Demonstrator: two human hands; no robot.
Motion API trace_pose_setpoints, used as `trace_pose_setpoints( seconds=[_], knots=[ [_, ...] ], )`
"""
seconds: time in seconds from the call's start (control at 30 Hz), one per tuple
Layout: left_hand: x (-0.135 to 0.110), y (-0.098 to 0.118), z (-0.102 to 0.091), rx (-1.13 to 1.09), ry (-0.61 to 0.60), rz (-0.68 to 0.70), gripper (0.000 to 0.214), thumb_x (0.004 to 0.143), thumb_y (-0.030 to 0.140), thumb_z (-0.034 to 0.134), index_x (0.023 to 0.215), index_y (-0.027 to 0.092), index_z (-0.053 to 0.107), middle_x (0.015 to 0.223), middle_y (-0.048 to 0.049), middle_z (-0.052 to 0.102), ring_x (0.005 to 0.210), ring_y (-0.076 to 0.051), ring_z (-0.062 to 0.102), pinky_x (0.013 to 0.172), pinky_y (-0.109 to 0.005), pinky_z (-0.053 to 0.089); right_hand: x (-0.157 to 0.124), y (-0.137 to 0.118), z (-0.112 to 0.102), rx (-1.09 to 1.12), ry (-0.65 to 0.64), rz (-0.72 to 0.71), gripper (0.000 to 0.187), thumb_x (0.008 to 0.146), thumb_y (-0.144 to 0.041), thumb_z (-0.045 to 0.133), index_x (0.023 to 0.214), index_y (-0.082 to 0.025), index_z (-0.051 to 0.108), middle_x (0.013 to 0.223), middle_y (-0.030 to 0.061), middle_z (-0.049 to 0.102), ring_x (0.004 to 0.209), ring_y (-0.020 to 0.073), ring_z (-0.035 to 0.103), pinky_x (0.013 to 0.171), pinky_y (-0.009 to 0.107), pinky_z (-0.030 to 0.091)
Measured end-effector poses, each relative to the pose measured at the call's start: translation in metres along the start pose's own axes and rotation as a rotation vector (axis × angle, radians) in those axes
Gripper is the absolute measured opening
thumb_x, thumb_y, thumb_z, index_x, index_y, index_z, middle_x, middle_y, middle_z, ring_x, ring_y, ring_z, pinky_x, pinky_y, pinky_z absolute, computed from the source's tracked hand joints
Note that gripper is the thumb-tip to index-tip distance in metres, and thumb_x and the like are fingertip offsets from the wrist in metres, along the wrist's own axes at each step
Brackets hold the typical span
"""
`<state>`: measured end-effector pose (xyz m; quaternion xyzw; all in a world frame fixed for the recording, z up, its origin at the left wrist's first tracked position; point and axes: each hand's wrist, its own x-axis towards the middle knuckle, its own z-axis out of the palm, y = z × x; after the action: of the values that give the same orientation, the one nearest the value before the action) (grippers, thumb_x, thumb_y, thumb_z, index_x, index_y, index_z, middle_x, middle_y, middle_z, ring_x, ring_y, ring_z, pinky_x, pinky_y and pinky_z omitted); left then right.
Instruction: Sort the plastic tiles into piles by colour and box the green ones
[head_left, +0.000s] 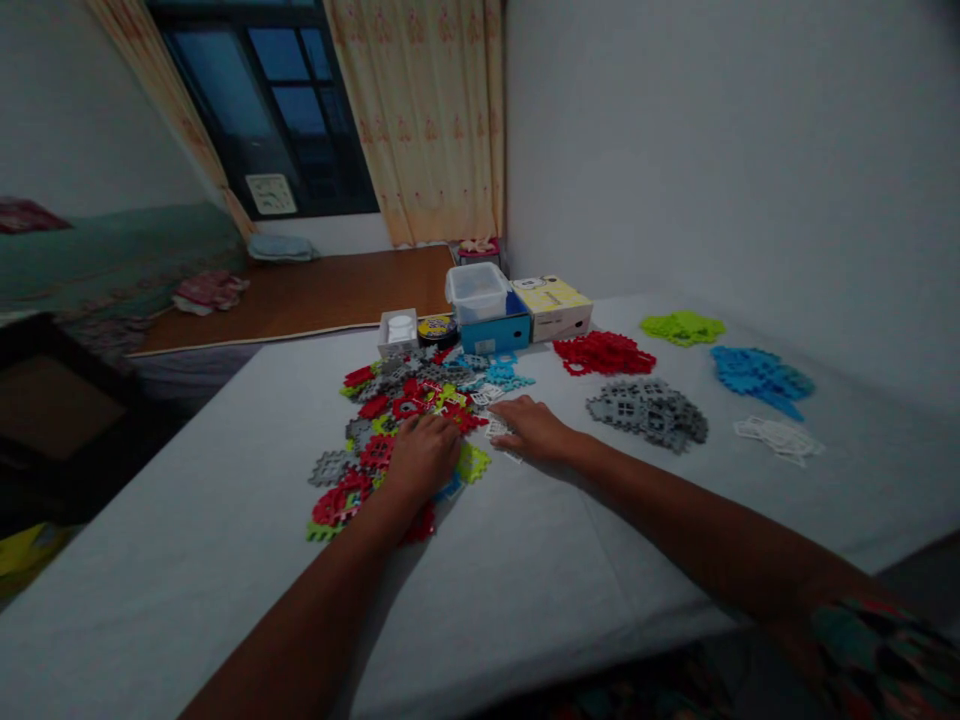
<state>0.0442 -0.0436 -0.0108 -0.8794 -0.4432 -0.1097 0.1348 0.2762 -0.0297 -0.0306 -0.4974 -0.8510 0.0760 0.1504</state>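
Observation:
A mixed pile of flat plastic building pieces [379, 452] in red, grey, lime green, blue and white lies on the white-covered table. My left hand [426, 452] rests on this pile with its fingers bent downward; their tips are hidden, so what they hold does not show. At the pile's right edge, my right hand [534, 430] is low over some white pieces [496, 428], its thumb and fingers apart. A lime green piece [473, 463] lies between the two hands.
Sorted heaps sit to the right: red pieces [604, 353], grey pieces [649, 412], lime green pieces [682, 327], blue pieces [759, 376] and white pieces [780, 437]. Behind the pile stand a clear plastic tub [478, 290], a blue box [496, 331], a yellow box [559, 307] and a round black tin [437, 331].

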Motion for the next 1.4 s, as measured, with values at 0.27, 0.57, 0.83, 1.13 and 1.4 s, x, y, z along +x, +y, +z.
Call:
trace_pose_setpoints(
  seconds=[0.27, 0.57, 0.83, 1.13, 1.4],
  knots=[
    [0.0, 0.001, -0.002, -0.009, -0.028, -0.01, 0.023, 0.092, 0.024, 0.043, 0.09, 0.021, 0.066, 0.096, -0.0069, 0.07, 0.098, -0.024, 0.059, 0.092, -0.042, 0.039, -0.024, 0.024, -0.008, 0.165, 0.047, -0.064, 0.026, 0.087, -0.031, 0.059, 0.107, -0.02, 0.07, 0.109, 0.0086, 0.069, 0.1, 0.0219, 0.061, 0.089, 0.034, 0.044],
    [0.001, 0.006, -0.004, -0.004, -0.06, -0.022, 0.024, 0.092, 0.024, 0.044, 0.095, 0.021, 0.068, 0.102, -0.0078, 0.07, 0.101, -0.025, 0.058, 0.091, -0.042, 0.04, -0.027, 0.051, -0.024, 0.25, 0.159, 0.075, 0.026, 0.09, -0.029, 0.05, 0.096, -0.017, 0.072, 0.1, 0.0088, 0.072, 0.09, 0.0198, 0.065, 0.08, 0.029, 0.048],
    [0.001, 0.0, 0.003, 0.015, -0.024, 0.002, 0.026, 0.092, 0.026, 0.043, 0.099, 0.022, 0.067, 0.105, -0.0072, 0.069, 0.103, -0.026, 0.058, 0.091, -0.042, 0.041, -0.085, 0.053, -0.092, 0.241, 0.353, 0.22, 0.019, 0.083, -0.037, 0.059, 0.087, -0.02, 0.067, 0.081, 0.0019, 0.071, 0.071, 0.0146, 0.063, 0.067, 0.025, 0.046],
    [0.005, -0.004, 0.004, 0.005, -0.025, 0.017, 0.032, 0.091, 0.03, 0.039, 0.1, 0.022, 0.068, 0.106, -0.0088, 0.069, 0.103, -0.028, 0.059, 0.089, -0.043, 0.043, -0.261, 0.183, -0.1, -0.213, 0.703, 0.914, 0.027, 0.081, -0.042, 0.054, 0.088, -0.02, 0.069, 0.083, 0.0054, 0.072, 0.076, 0.0217, 0.065, 0.066, 0.031, 0.044],
    [0.004, 0.002, 0.001, 0.009, -0.04, -0.005, 0.03, 0.092, 0.029, 0.039, 0.098, 0.022, 0.068, 0.105, -0.0092, 0.069, 0.104, -0.027, 0.058, 0.091, -0.042, 0.042, -0.211, 0.128, -0.115, -0.195, 0.699, 0.668, 0.029, 0.085, -0.04, 0.051, 0.091, -0.019, 0.069, 0.091, 0.0081, 0.069, 0.071, 0.0187, 0.061, 0.066, 0.031, 0.046]
  ],
)
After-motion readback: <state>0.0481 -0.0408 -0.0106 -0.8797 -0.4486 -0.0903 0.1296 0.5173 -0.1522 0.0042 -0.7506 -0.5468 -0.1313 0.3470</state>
